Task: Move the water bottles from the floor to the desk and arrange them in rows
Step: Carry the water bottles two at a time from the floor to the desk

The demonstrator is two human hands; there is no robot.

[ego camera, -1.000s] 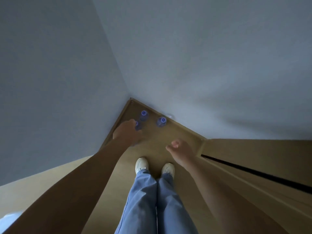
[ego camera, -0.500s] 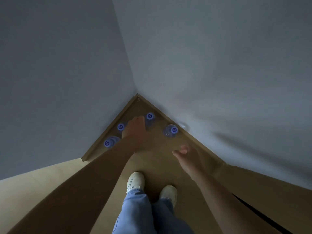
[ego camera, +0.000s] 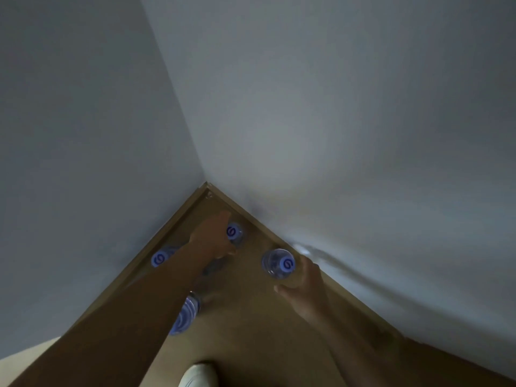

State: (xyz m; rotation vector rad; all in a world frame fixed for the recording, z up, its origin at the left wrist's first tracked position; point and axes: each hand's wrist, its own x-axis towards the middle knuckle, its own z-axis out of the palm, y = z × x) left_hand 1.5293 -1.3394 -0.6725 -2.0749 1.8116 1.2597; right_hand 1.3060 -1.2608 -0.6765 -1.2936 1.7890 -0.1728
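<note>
Several clear water bottles with blue caps stand on the brown floor in the wall corner. My left hand (ego camera: 213,238) is wrapped around the bottle nearest the corner (ego camera: 234,233), fingers above its cap and thumb below. My right hand (ego camera: 303,280) curls around the right-hand bottle (ego camera: 279,263) next to the baseboard. A third bottle (ego camera: 160,258) stands by the left wall. A fourth bottle (ego camera: 185,317) shows partly from under my left forearm. The desk is out of view.
Two grey walls meet at the corner (ego camera: 206,185) with a wooden baseboard (ego camera: 349,300) along each. One white shoe (ego camera: 198,374) is at the bottom edge. Bare floor (ego camera: 251,331) lies between the shoe and the bottles.
The view has dropped closer to the floor. My right hand has moved forward from open air onto the right-hand bottle. My left hand has shifted onto the corner bottle.
</note>
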